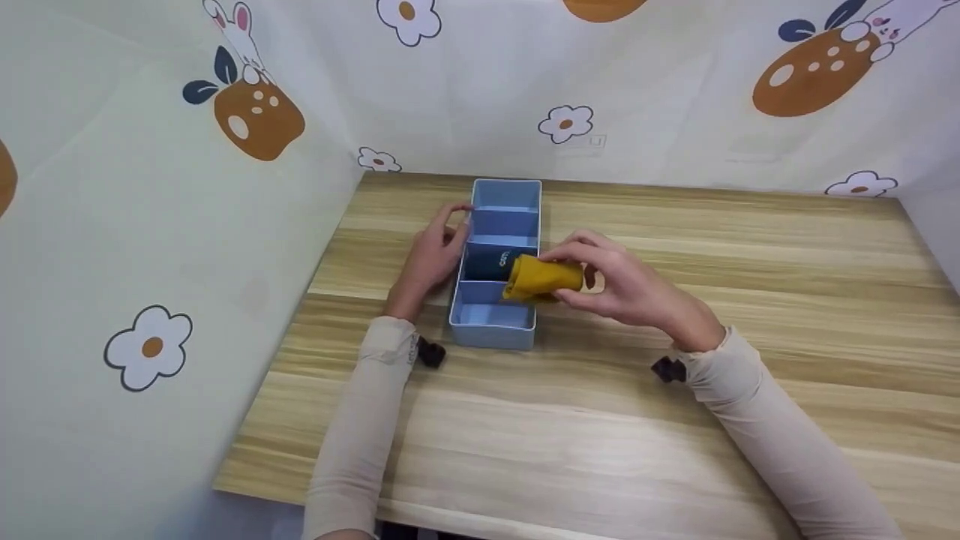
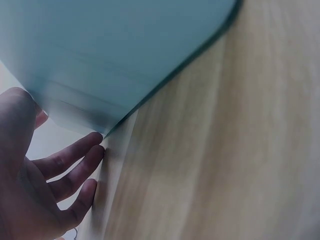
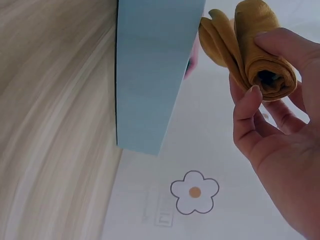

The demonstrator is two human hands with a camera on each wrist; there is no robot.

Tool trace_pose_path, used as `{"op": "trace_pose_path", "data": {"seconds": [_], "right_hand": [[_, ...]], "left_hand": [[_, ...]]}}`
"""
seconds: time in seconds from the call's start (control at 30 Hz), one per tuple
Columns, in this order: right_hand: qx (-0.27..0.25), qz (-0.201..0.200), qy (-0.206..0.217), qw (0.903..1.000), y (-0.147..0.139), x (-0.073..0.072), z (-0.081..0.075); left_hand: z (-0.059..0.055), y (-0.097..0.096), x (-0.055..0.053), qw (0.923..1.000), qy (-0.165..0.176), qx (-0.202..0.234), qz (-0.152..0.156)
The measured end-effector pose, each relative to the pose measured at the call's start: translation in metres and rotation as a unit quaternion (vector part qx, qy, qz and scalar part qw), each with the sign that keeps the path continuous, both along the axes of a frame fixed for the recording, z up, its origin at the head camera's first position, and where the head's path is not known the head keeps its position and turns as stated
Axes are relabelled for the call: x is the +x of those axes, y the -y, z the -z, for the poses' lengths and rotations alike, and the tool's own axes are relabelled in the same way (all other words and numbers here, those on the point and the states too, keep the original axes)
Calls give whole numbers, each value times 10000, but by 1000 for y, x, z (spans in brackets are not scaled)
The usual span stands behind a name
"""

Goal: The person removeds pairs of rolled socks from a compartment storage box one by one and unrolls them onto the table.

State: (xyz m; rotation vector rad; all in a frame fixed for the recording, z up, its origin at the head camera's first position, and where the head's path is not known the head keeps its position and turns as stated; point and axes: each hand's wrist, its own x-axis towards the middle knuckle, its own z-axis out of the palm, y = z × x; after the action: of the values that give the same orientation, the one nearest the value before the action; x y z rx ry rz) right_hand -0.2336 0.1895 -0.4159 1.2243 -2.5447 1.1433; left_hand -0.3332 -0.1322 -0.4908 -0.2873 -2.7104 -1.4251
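My right hand [image 1: 626,289] pinches a rolled mustard-yellow cloth [image 1: 546,277] between thumb and fingers. In the head view the roll overlaps the right rim of a light blue divided box [image 1: 492,336]. Its spiral end [image 3: 272,82] faces the right wrist camera, above the box's outer wall [image 3: 150,75]. A dark navy roll with white lettering [image 1: 487,264] lies in the third compartment from the back, partly covered by the yellow one. My left hand [image 1: 433,255] rests along the box's left side, its fingertips [image 2: 95,137] by the box's lower corner.
The box stands on a wood-grain table [image 1: 712,450]. A pale curtain [image 1: 480,90] printed with flowers and rabbits hangs behind it and along the left side. Small black devices [image 1: 430,352] sit at both wrists, by the beige sleeves [image 1: 360,435].
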Motion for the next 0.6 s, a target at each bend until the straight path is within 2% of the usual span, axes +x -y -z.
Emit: {"op": "trace_pose_path", "data": {"seconds": [0.2,0.37,0.6], "right_hand": [[-66,156,148,9997,-17,0,2],[-56,114,293,9995,-32,0,9],[170,56,941,9954,-56,-5,29]], "left_hand": [[1,0,-1,10000,-79,-25,-42],[2,0,-2,9999,-81,-17,-76],[1,0,-1,10000,-82,7,-38]]}}
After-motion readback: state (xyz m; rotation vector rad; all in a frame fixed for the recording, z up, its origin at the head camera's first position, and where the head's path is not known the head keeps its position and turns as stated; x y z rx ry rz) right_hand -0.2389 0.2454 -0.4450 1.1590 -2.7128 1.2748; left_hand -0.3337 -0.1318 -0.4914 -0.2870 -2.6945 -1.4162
